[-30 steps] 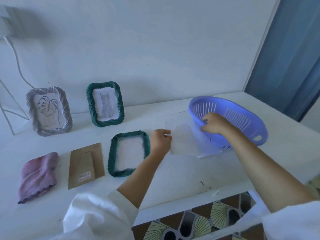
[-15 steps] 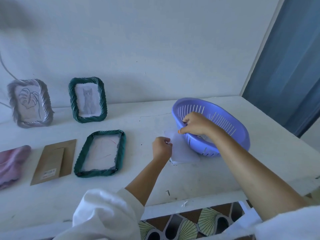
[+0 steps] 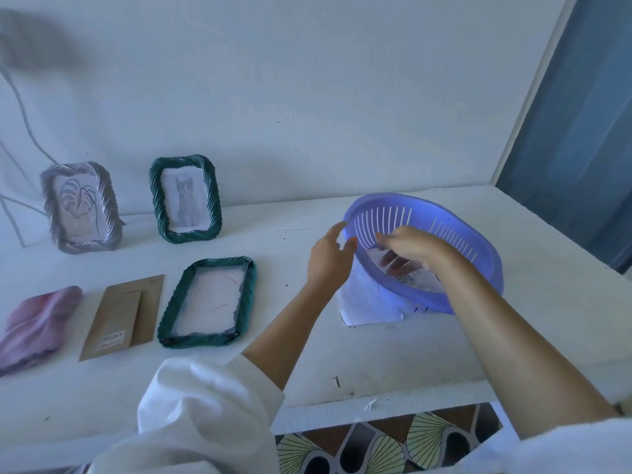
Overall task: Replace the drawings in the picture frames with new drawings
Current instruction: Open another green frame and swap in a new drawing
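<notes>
Left hand opening: fingers spread, holding nothing, hovering just beside near rim of purple basket, centre right. Half second ago it was pinching white sheet; sheet now lying on table, partly tucked under basket. Right hand leaving rim, reaching inside, fingers curling over drawings there; cannot tell whether gripping any. Green frame lying flat centre left, backing board beside it. Judging: old drawing being set aside, replacement being fetched.
</notes>
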{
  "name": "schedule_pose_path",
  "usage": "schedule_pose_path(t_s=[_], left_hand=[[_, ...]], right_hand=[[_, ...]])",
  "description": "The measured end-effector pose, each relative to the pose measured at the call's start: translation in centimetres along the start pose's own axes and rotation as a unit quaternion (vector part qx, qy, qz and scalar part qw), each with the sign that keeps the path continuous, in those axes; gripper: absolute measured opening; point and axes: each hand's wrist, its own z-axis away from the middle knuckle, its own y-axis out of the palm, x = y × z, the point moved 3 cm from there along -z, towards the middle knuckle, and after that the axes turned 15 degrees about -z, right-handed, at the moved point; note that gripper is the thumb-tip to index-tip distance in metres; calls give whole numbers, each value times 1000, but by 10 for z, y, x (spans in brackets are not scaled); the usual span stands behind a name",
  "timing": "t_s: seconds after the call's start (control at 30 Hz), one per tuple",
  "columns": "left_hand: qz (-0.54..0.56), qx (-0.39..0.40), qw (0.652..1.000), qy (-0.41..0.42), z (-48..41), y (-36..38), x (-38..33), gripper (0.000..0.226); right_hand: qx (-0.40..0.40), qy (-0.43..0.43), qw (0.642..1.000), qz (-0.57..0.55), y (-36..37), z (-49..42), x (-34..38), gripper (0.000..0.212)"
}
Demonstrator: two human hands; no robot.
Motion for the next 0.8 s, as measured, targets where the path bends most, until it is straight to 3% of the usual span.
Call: schedule_pose_path(t_s=[0.1, 0.17, 0.23, 0.4, 0.53, 0.63, 0.8], left_hand=[[-25, 57, 998, 18, -2, 0, -2, 43], [-21, 52, 998, 29, -2, -1, -2, 44], [-26, 45, 998, 35, -2, -1, -3, 45], [-40, 47, 997, 39, -3, -1, -3, 45], [-44, 49, 997, 41, -2, -1, -4, 45], [-48, 52, 997, 35, -3, -1, -5, 44], [-10, 34, 999, 31, 4, -12, -5, 40]], right_hand=[[-99, 30, 976, 189, -26, -16, -15, 31], [-95, 104, 939, 315, -32, -24, -29, 56], [-54, 156, 920, 357, -31, -31, -42, 68], [-93, 177, 919, 339, -32, -20, -38, 49], [-140, 147, 924, 323, -37, -21, -35, 37], [-150, 132, 924, 325, -38, -17, -31, 9], [-147, 77, 949, 270, -49, 2, -1, 12]])
